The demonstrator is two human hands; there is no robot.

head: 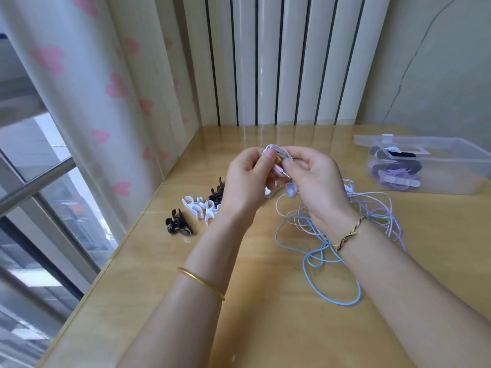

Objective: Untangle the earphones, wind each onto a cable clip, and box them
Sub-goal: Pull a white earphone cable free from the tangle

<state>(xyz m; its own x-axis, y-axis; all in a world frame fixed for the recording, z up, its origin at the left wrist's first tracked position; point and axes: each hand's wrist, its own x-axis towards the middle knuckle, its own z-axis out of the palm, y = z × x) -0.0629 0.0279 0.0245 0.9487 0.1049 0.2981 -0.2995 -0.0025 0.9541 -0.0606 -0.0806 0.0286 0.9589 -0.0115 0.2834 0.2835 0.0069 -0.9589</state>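
Observation:
Both hands are raised above the wooden table (pixel 265 314). My left hand (pixel 247 179) grips a white cable clip (pixel 273 150) wound with pale cord. My right hand (pixel 316 187) pinches the cord beside a pink jack plug (pixel 283 171); a bluish earbud (pixel 291 191) hangs below its fingers. A tangle of blue, purple and white earphone cables (pixel 345 235) lies on the table under my right wrist. Spare white clips (pixel 199 207) and black clips (pixel 177 224) lie to the left. A clear plastic box (pixel 430 166) at the right holds wound earphones.
A window and a heart-print curtain (pixel 106 88) run along the table's left edge. A ribbed white panel (pixel 279 62) stands behind the table. More black clips (pixel 218 193) sit behind my left hand.

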